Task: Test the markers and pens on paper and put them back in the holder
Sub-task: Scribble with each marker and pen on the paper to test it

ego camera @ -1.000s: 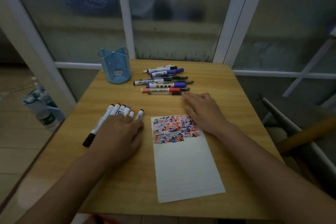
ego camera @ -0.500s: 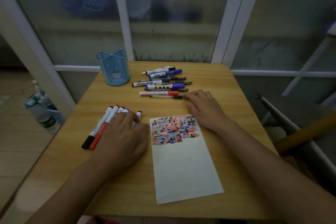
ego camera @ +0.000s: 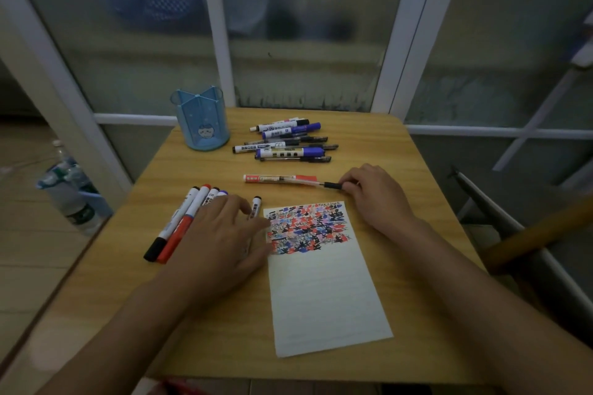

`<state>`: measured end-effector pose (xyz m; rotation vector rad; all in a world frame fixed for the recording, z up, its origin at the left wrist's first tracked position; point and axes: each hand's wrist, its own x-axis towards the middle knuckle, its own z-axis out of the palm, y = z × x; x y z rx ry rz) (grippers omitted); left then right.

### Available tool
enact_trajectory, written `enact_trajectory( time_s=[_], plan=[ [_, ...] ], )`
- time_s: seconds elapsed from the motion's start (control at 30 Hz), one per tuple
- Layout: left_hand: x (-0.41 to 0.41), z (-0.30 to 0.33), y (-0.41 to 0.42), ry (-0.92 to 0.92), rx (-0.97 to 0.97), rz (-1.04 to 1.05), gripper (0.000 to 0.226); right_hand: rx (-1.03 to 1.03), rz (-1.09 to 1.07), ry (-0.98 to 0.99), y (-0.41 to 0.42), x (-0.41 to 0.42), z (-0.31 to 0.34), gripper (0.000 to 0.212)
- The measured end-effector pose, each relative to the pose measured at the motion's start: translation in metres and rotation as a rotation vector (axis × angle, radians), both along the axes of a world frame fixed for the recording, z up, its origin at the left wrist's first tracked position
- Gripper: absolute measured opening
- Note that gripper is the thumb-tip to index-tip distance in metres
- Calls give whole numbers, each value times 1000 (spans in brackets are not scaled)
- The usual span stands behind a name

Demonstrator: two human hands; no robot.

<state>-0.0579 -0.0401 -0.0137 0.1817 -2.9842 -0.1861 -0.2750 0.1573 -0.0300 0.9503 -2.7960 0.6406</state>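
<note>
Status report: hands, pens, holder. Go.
Right hand pinching clear pen beside red marker. Left hand flat on markers. Holder empty. Nothing blocking.

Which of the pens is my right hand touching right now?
The clear pen with the black cap, lying beside the red marker, apart from the far pile. The right hand pinches its capped end.

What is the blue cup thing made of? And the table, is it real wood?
The blue holder looks like see-through plastic: its inner dividers show through the tinted wall, which has a light sheen. The table has a pale wood-grain top with rounded corners; the even streaks could be real wood or a printed laminate, and the picture cannot settle which.
</note>
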Motion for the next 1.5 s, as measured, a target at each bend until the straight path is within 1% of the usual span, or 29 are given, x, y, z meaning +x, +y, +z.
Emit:
enact_trajectory(
  time_s=[0.1,0.17,0.3,0.43,0.57,0.77,1.17,1.27,1.33,1.4,1.43,1.5],
  plan=[
    [0,2,1,-32,-20,-6,52,-43,-4,-40,4,3,2,18],
    [0,3,0,-37,-23,-10,50,-32,1,-57,6,7,1,18],
    [0,2,-3,-21,-31,12,42,-15,18,-62,8,10,-2,18],
    [0,0,-9,-24,-70,57,41,-21,49,-43,7,11,3,18],
    [-1,0,-10,-12,-55,72,39,25,77,-10,5,13,1,18],
    [-1,0,-10,44,-26,52,35,10,64,-13,0,12,1,18],
    [-3,5,-5,27,-3,60,38,-6,71,-49,2,16,9,18],
    [-4,9,-3,33,63,69,43,-122,112,-135,0,32,19,16],
    [-6,11,1,50,171,81,48,-233,157,-287,-1,52,25,16],
    [-9,13,8,78,318,70,52,-302,231,-423,-3,73,28,16],
    [-12,13,12,114,396,52,51,-320,273,-473,-4,83,28,16],
    [-15,12,21,213,530,12,34,-351,347,-542,-7,100,26,15]
  ],
)
